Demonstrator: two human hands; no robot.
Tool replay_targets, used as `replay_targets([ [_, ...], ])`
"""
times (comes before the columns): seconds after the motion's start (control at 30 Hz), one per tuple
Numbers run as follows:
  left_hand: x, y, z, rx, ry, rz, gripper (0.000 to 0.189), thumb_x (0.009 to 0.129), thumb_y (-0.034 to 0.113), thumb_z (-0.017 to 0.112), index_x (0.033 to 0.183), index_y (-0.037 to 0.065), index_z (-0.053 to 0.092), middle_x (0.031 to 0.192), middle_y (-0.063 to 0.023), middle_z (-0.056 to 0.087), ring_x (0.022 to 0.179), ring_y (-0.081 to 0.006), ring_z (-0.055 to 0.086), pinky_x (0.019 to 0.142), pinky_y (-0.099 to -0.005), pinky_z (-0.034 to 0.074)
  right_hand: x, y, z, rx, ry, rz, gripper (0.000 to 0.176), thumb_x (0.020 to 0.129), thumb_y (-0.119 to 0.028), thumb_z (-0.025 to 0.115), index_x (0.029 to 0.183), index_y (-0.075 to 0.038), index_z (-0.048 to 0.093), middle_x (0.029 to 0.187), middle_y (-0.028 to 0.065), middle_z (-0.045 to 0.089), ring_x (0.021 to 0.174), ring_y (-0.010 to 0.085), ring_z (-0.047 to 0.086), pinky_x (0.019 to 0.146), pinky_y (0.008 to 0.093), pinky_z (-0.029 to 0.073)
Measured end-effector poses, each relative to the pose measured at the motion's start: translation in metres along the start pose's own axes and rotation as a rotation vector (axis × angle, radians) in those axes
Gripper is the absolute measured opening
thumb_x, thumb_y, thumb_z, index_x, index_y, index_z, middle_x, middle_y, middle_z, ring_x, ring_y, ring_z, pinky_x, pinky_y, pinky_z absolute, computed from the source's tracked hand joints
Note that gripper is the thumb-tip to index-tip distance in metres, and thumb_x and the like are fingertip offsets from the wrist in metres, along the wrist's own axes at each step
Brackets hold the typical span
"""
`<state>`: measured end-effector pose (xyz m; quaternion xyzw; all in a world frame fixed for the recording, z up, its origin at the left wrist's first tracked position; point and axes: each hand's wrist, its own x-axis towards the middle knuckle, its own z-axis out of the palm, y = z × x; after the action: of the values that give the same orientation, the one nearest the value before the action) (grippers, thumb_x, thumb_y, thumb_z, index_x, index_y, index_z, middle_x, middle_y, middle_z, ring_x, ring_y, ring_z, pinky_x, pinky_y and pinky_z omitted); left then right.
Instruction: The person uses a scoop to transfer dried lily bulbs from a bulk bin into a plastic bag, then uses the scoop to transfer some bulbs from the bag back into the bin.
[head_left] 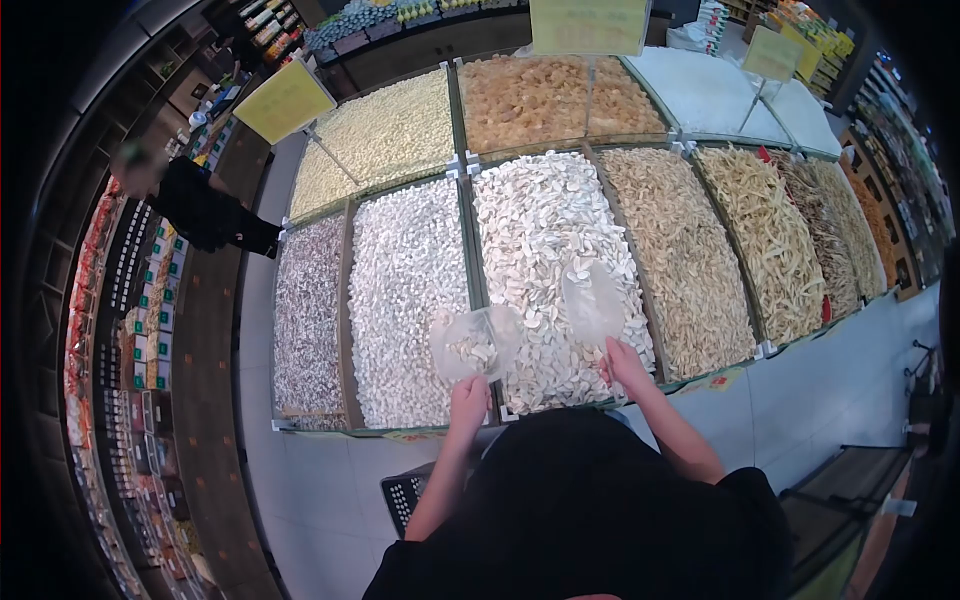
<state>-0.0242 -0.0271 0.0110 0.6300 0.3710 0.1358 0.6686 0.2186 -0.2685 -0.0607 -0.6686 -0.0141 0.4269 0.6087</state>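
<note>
My left hand [469, 402] is closed around the near end of a translucent plastic scoop [448, 337]. Some flat whitish slices [474, 353] lie in that scoop, which hangs over the divider between two bins. My right hand [624, 368] grips a second translucent scoop [594, 297], its far part resting on or just above the large white slices [545, 230] of the middle bin. Whether this second scoop contains anything is hard to make out. Small white pieces [405, 250] fill the bin to the left.
Bins of tan slivers [680, 260] and pale yellow strips [770, 240] stand to the right, brownish-orange chunks [550, 95] behind. Yellow signs [285, 102] rise on thin posts. A person in dark clothes [200, 205] is at the left. A dark basket [402, 497] sits below my left arm.
</note>
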Motion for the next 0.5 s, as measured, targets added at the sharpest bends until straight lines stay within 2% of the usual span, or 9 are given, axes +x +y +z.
replay_targets([
  [0.13,0.000,-0.001,0.000,0.030,-0.008,-0.007,0.034,0.097,0.015,0.046,0.066,0.005,0.052,0.054,-0.0017,0.050,0.047,-0.0093,0.046,0.046,-0.0261,0.034,-0.044,-0.044,-0.006,-0.073,-0.013,0.037,0.037,0.106,-0.038,0.046,0.093,-0.003,0.052,0.067,0.0062,0.056,0.048,0.0165,0.053,0.044,0.0321,0.044],
  [0.33,0.003,-0.009,-0.004,0.052,-0.012,0.027,0.033,0.097,0.014,0.046,0.066,0.004,0.051,0.054,-0.0012,0.048,0.048,-0.0104,0.047,0.047,-0.0266,0.036,-0.094,-0.124,-0.013,-0.217,-0.264,0.124,0.037,0.104,-0.036,0.049,0.092,-0.002,0.055,0.066,0.0061,0.057,0.048,0.0154,0.056,0.043,0.0301,0.045],
  [0.5,0.003,-0.006,-0.005,0.027,0.006,0.022,0.033,0.098,0.015,0.046,0.066,0.005,0.050,0.056,-0.0013,0.047,0.048,-0.0104,0.047,0.047,-0.0265,0.037,-0.111,-0.175,0.009,-0.361,-0.483,0.199,0.039,0.104,-0.036,0.049,0.089,-0.001,0.056,0.067,0.0060,0.059,0.049,0.0155,0.058,0.045,0.0287,0.048],
])
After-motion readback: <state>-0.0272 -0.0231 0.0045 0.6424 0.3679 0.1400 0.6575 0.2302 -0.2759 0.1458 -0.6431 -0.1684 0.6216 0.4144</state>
